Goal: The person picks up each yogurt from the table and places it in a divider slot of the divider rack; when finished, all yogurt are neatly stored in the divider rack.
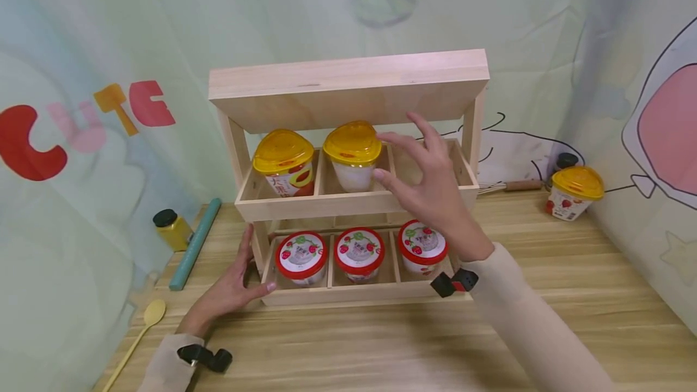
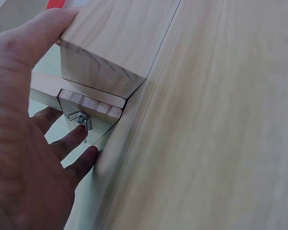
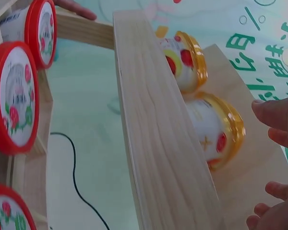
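A two-tier wooden rack [image 1: 348,205] stands in front of me. My left hand [image 1: 231,286] holds its lower left corner: the thumb lies on the front edge, the fingers reach round the side by a wing nut [image 2: 80,119]. My right hand [image 1: 427,180] is raised at the upper tier, thumb and fingers spread. It is just right of a yellow-lidded cup [image 1: 353,177] in the middle compartment; the right wrist view shows a gap between them. Another yellow-lidded cup [image 1: 284,159] sits in the left compartment. Below are three red-lidded tubs [image 1: 359,253], one per compartment.
Right of the rack stands another yellow-lidded cup [image 1: 569,198], near a whisk [image 1: 523,186] and a dark-capped jar [image 1: 566,160]. On the left are a yellow jar [image 1: 175,235], a teal rod [image 1: 196,245] and a yellow spoon [image 1: 154,313]. A printed curtain [image 1: 305,11] hangs behind.
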Demonstrator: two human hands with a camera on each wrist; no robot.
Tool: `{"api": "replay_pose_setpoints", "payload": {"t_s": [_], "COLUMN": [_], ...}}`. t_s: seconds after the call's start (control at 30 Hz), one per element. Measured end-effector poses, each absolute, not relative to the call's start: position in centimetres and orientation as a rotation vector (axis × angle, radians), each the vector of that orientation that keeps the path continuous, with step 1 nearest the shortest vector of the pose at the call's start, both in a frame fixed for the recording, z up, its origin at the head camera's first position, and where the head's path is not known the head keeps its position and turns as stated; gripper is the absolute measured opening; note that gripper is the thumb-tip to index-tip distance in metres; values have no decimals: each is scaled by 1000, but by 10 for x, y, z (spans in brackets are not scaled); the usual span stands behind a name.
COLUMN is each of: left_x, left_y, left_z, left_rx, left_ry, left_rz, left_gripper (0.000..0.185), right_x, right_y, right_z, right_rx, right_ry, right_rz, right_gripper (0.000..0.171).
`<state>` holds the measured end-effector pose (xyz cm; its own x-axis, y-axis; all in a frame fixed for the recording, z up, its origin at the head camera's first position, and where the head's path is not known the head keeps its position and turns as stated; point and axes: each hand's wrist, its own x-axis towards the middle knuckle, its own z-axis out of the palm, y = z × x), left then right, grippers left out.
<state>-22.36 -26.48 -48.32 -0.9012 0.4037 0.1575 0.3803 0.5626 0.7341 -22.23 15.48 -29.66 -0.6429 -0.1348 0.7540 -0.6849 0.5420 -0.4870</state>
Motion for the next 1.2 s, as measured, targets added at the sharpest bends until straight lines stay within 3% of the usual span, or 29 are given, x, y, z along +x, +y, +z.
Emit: {"api": "replay_pose_setpoints", "payload": {"t_s": [0.63, 1.2], "left_x": [-225, -226], "left_y": [-267, -265], "left_z": [-486, -485], "left_rx": [711, 701], "left_ry": [2757, 2765], "left_rz": [1281, 1270], "left_gripper": [137, 137], "right_x": [-204, -216], "right_y": [257, 341], "right_z": [-313, -355], "right_rx": [362, 8], "right_ry": [-2093, -2185], "right_rz": [987, 987], "right_gripper": [51, 54]}}
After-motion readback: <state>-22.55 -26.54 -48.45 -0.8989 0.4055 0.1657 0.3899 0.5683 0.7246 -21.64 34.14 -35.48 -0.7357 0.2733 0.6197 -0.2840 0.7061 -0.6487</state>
